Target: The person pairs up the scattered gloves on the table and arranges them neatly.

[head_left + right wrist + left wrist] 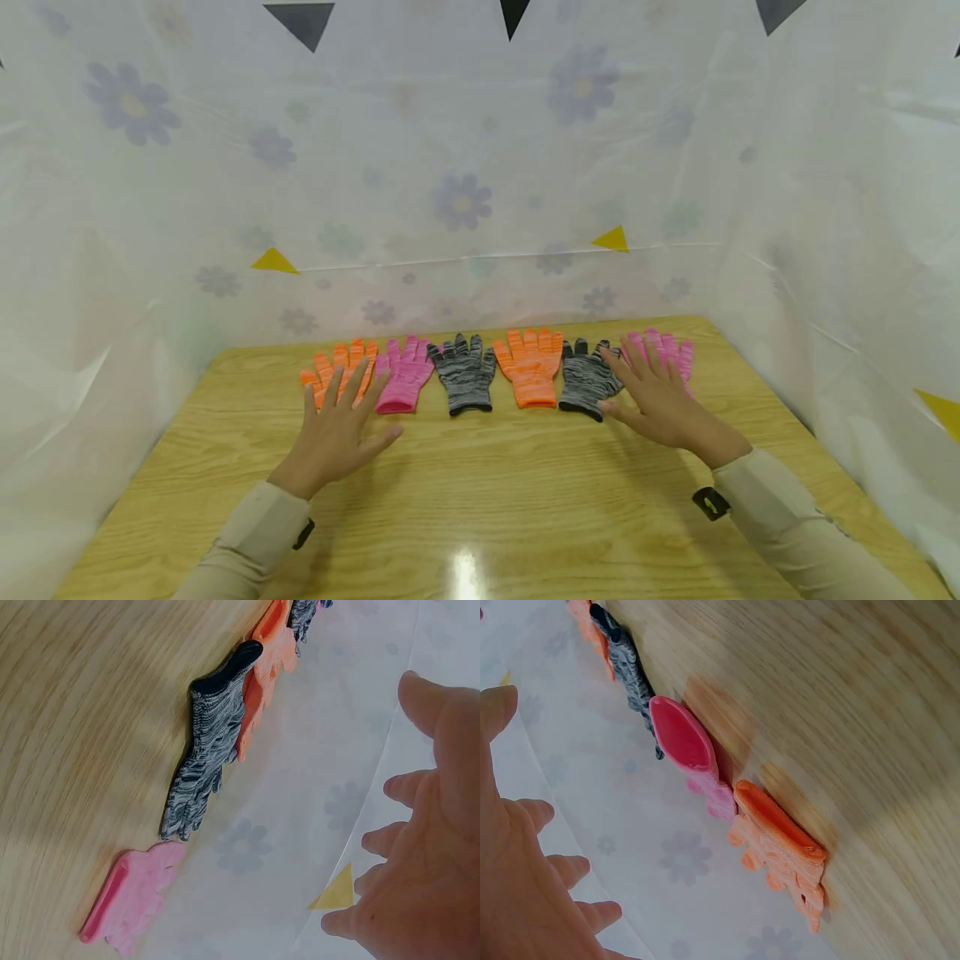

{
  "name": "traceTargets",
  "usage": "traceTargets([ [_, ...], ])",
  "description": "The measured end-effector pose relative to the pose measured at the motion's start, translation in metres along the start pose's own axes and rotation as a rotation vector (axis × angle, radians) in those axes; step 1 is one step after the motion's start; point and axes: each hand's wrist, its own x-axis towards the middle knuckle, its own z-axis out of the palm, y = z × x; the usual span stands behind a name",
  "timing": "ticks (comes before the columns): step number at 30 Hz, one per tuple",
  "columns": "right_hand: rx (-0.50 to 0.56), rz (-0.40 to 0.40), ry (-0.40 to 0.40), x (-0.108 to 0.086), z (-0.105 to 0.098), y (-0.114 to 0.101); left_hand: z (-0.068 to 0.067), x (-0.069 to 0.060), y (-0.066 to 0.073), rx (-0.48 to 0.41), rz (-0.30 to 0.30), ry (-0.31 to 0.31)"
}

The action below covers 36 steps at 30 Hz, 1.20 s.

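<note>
Several knitted gloves lie in a row across the table's far part: orange [352, 367], pink [403, 377], grey-black [467, 375], orange [530, 367], grey-black [588, 379] and pink [678, 354]. My left hand [333, 437], fingers spread, is over the table just in front of the leftmost orange glove [780, 844] and holds nothing. Likewise spread and holding nothing, my right hand [660, 408] partly covers the rightmost pink glove [135, 896] in the head view. In the wrist views the left hand [532, 862] and right hand [427, 832] appear raised above the gloves.
The wooden table [465, 483] is enclosed by a pale flowered sheet [375, 200] at the back and sides. Yellow triangles [275, 261] and dark triangles [303, 23] show on the sheet.
</note>
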Motion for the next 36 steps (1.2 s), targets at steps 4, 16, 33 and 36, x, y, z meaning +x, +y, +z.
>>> traceTargets([
  [4, -0.005, -0.012, 0.005, 0.001, 0.002, -0.002, 0.001, 0.000, -0.001, 0.003, 0.003, 0.002],
  [16, 0.017, -0.083, 0.012, 0.006, 0.008, -0.013, 0.001, -0.004, -0.007, -0.007, -0.025, 0.006],
  [33, 0.059, -0.216, 0.029, 0.007, 0.011, -0.045, -0.002, -0.013, -0.026, -0.015, -0.056, 0.052],
  [36, 0.078, -0.229, 0.021, 0.007, 0.012, -0.049, -0.001, -0.013, -0.034, -0.031, -0.076, 0.034],
])
